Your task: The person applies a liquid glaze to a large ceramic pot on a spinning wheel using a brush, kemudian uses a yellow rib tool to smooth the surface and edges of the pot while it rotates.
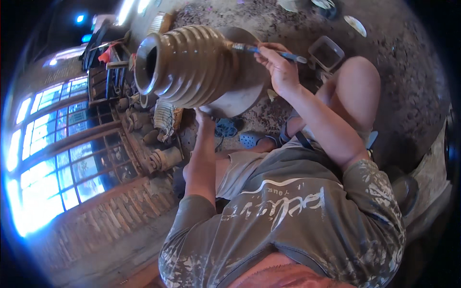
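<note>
A large brown clay pot (194, 67) with ridged, shiny walls and a wide dark mouth rests on a round grey turntable (247, 91). In my right hand (282, 72) is a paintbrush (252, 48) with a blue handle, my fingers closed around it. Its bristle end meets the pot's side low down, close to the turntable. My left hand (203, 116) reaches to the near edge of the turntable, below the pot. The fingers of that hand are mostly hidden behind the pot and turntable, so their grip does not show.
A clear rectangular plastic tub (313, 49) sits on the debris-strewn ground to the right, near my knee. A pale oval dish (355, 26) lies farther off. Several clay pots (165, 159) stand at the left below the barred window (62, 149). A blue clog (248, 139) is beneath me.
</note>
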